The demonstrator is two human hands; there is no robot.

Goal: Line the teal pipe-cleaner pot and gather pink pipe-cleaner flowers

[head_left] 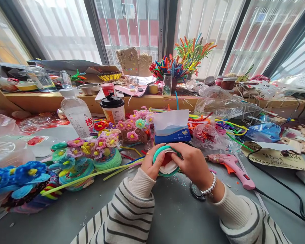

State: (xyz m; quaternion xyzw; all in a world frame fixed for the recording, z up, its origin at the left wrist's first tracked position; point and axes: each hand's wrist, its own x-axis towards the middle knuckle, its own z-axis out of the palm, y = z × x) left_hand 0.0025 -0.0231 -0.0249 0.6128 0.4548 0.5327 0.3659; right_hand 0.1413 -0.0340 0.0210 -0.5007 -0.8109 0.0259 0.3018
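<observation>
Nearest: two striped sleeves, forearms over the grey table (179, 217). Left hand (150, 162) and right hand (194, 162) both closed around one item, thumbs over the near rim, fingers around the sides. Beaded bracelet (212, 185) on the right wrist.

Item: small round piece (169, 167), teal-green outer rim, white inner lining, reddish interior. Mouth tilted toward the camera. Material unclear at this size. It's between the hands, gripped from both sides, held above the table just in front of the tissue pack (171, 136).

Black round object (196, 194) partly under the right wrist. Pink glue gun (239, 171) lies to the right of the right hand, cable trailing right. Left of the left hand: teal coiled pot (108, 162) with fuzzy flowers, blue flowers (32, 171) further out.

Behind: clear bottle (77, 117), black-lidded cup (113, 110). Farthest: cluttered wooden ledge, coloured stem bunch (194, 54), windows (128, 34).
</observation>
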